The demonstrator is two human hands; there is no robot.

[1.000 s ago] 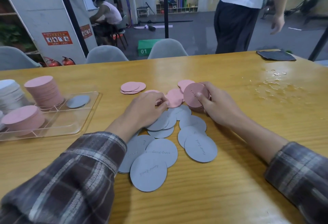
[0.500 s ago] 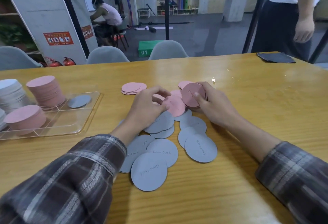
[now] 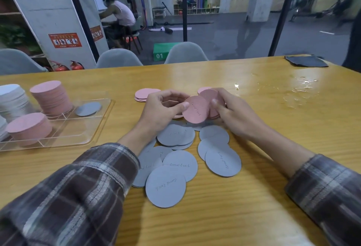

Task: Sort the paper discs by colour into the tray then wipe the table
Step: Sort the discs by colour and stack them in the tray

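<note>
My left hand [image 3: 162,109] pinches a pink disc [image 3: 196,111] lifted off the table, its edge against the small stack of pink discs [image 3: 212,97] that my right hand [image 3: 232,113] grips. Several grey discs [image 3: 176,164] lie spread on the wooden table below both hands. A few more pink discs [image 3: 143,93] sit beyond my left hand. The clear tray [image 3: 93,128] at the left holds two pink stacks [image 3: 51,97], white stacks [image 3: 11,99] and one grey disc [image 3: 88,108].
Spilled water [image 3: 297,91] glistens on the table at the right. A dark cloth [image 3: 305,61] lies at the far right corner. Grey chairs [image 3: 185,53] stand behind the far edge, and a person sits further back in the room.
My left hand has picked a pink disc from the table and raised it to the stack in my right hand. The standing person has left the view; the spill is back in view.
</note>
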